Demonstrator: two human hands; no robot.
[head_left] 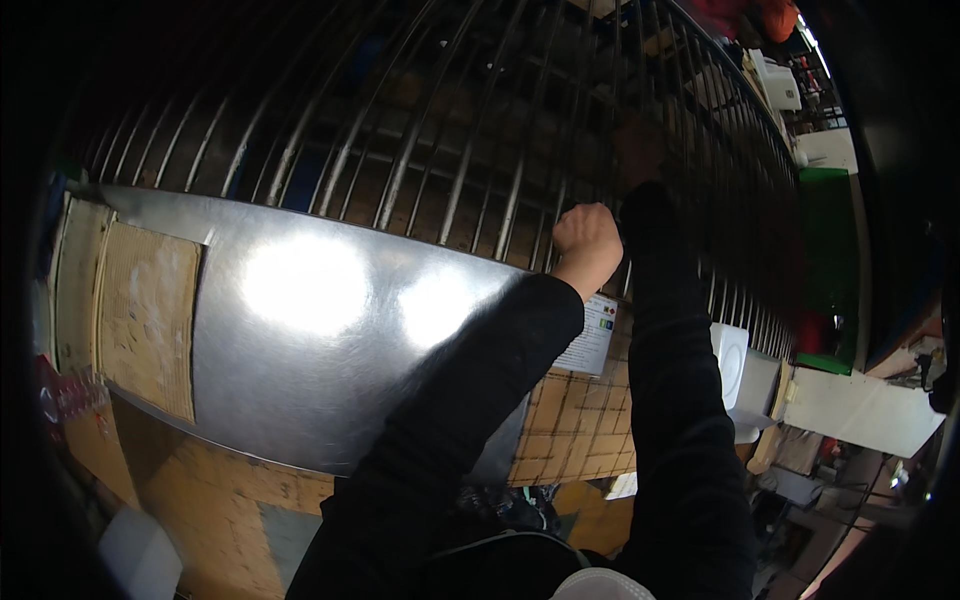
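Note:
My left hand (pixel 588 236) is closed in a fist at the near edge of a rack of parallel metal bars (pixel 400 180). Its fingertips are hidden, so what it grips, if anything, cannot be made out. Farther forward and a little to the right, my right hand (pixel 640 150) reaches over the bars in deep shadow. Its fingers are too dark to read. Both forearms, in black sleeves, come up from the lower edge. Beneath my left wrist lies a white printed sheet (pixel 588 345) on a tan cardboard surface (pixel 570 420).
A shiny metal plate (pixel 290 370) spreads along the rack's near side, with a cardboard piece (pixel 150 310) at its left end. Right of my right forearm stands a white box-shaped object (pixel 730 365). A green panel (pixel 828 260) borders the rack's right end.

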